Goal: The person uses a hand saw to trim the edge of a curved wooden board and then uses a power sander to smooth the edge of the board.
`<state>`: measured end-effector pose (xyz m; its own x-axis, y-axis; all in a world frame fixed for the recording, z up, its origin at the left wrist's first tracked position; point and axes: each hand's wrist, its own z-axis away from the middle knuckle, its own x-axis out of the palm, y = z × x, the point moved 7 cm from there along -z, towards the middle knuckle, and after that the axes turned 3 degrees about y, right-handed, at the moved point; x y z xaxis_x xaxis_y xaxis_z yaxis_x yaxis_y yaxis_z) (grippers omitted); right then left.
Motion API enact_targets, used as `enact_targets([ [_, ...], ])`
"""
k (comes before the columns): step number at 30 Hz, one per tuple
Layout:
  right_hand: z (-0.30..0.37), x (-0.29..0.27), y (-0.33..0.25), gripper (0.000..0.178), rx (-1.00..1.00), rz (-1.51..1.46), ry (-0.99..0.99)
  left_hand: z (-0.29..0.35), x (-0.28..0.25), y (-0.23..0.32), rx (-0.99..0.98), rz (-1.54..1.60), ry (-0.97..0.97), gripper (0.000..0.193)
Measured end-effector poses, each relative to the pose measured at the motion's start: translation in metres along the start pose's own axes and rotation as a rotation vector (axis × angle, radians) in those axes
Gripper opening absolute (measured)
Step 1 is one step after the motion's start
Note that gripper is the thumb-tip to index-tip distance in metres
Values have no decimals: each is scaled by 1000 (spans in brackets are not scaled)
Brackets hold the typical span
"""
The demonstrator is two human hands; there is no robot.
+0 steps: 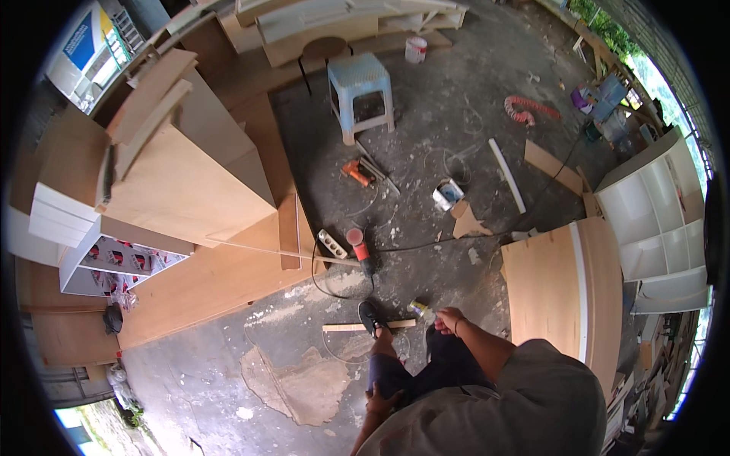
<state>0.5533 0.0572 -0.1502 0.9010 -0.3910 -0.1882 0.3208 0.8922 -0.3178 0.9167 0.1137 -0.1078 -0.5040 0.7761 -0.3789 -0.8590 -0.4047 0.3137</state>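
Observation:
My right hand point(448, 320) is closed around the near end of a small clear bottle with a yellowish label point(420, 309), held beside my right knee. The bottle tilts away to the left. On my left thigh lies my left hand point(380, 400), its fingers stretched out and nothing in them. In front of my left foot sits a red sander point(357, 242) with a round pad, its cable trailing. A white power strip point(332, 244) is next to it. A wooden strip point(352, 327) lies under my left shoe.
A pale blue stool point(360, 83), an orange power tool point(356, 173) and an open tin point(448, 194) stand or lie ahead. Large wooden panels point(205, 281) cover the left. A wooden cabinet point(540, 281) stands close on my right, white shelving point(660, 228) beyond. A black cable point(433, 245) crosses the floor.

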Motion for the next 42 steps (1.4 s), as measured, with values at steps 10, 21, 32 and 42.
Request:
enact_targets([
  [10,-273,224,-75,38,-64,605,-241,19,-16,25,-130,122,302,116],
  [21,-459,286,-136,87,-484,590,184,-70,-24,45,-309,209,353,100],
  [32,-138,135,-117,32,56,-702,-634,-99,-51,95,-176,274,224,87],
  [42,148,-143,-260,51,-338,-1035,-781,-191,-38,354,-146,1656,-442,76],
])
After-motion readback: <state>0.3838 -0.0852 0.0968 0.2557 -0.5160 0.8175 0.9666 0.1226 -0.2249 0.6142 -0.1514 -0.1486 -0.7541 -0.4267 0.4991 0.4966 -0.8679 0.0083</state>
